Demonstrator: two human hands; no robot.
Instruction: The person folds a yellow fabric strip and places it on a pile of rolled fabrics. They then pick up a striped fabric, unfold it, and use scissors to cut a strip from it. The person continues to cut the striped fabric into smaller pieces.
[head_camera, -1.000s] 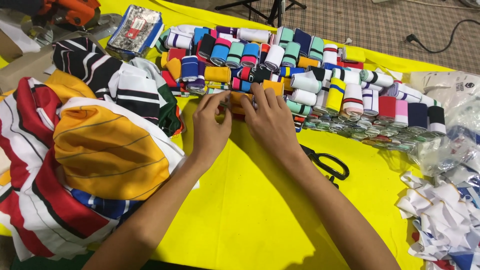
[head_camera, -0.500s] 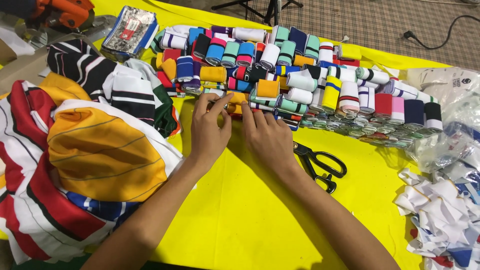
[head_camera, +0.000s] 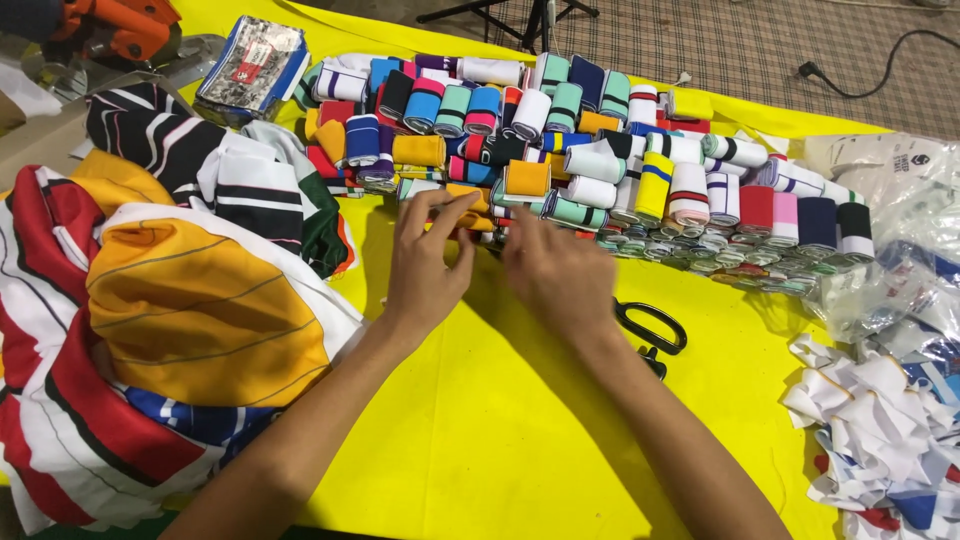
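Orange ribbed fabric, a small rolled band (head_camera: 470, 205), sat pinched between the fingertips of the left hand (head_camera: 428, 262) at the near edge of the heap of rolls; the right hand (head_camera: 558, 268) lay palm down just beside it, fingers curled toward the same band, though whether it actually gripped anything could not be told from the head view. Both hands rested low over the yellow tabletop (head_camera: 500, 420). Directly behind them rose the pile of rolled knit cuffs (head_camera: 600, 130) in blue, teal, white, red and orange, loosely stacked. Because the band touched the bottom row, a tug looked likely to drag neighbouring rolls down and let them unroll across the cloth. Black scissors (head_camera: 652, 328) lay just beside the right wrist, partly hidden by the forearm, so a backward sweep risked knocking them or catching the blades. To the left sat a heap of striped and orange garments (head_camera: 190, 310), and to the right white fabric scraps (head_camera: 880, 420) near clear plastic bags (head_camera: 900, 230), all of which could snag a loose band
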